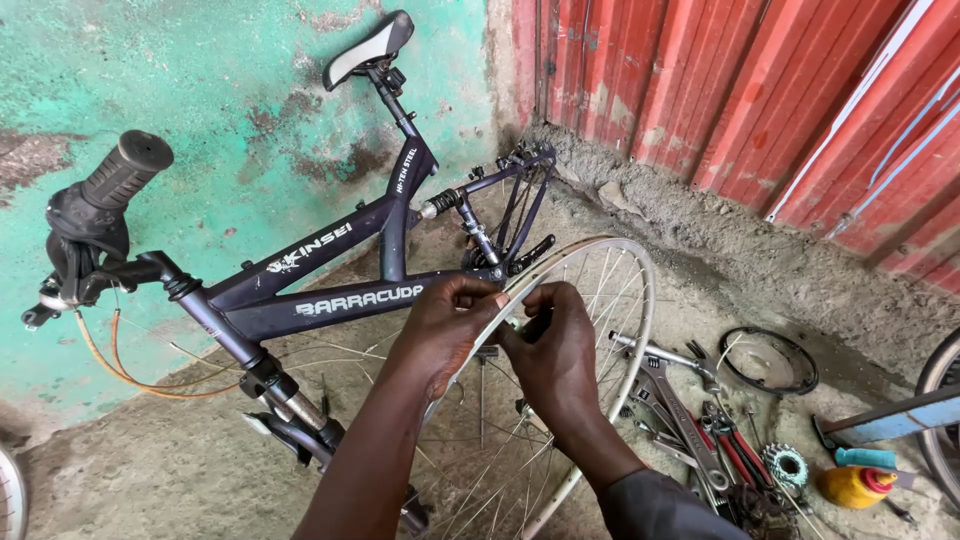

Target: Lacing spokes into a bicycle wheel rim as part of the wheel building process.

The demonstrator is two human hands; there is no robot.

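Wheel rim [610, 262], a bare silver metal hoop laced with thin wire spokes and carrying no tyre, stood on edge at the centre of the view, its long axis running from about 1 o'clock down to 7 o'clock across the concrete floor [150, 470]. Both hands met on its upper left arc: the left hand [445, 325] was pinched over the rim edge with thumb and fingers curled, and the right hand [555, 350] was clenched around a small dark tool pressed against the same spot, though the tool itself was too hidden to identify. Behind the rim, at 10 o'clock, a dark purple bicycle frame [330, 290] leaned against a flaking green wall [220, 90], its ribbed black grip [125, 168] pointing toward 1 o'clock and its black and white saddle [368, 48] tilted at 12 o'clock. At 4 o'clock, loose tools lay piled on the floor with no box around them: a grey adjustable wrench [680, 405], red-handled pliers [735, 450] and a small toothed sprocket [787, 465]. A yellow bottle with a red cap [855, 487] lay at 4 o'clock, contents unseen. A black ring-shaped disc [768, 360] lay at 3 o'clock, beneath corrugated red sheeting [700, 90].
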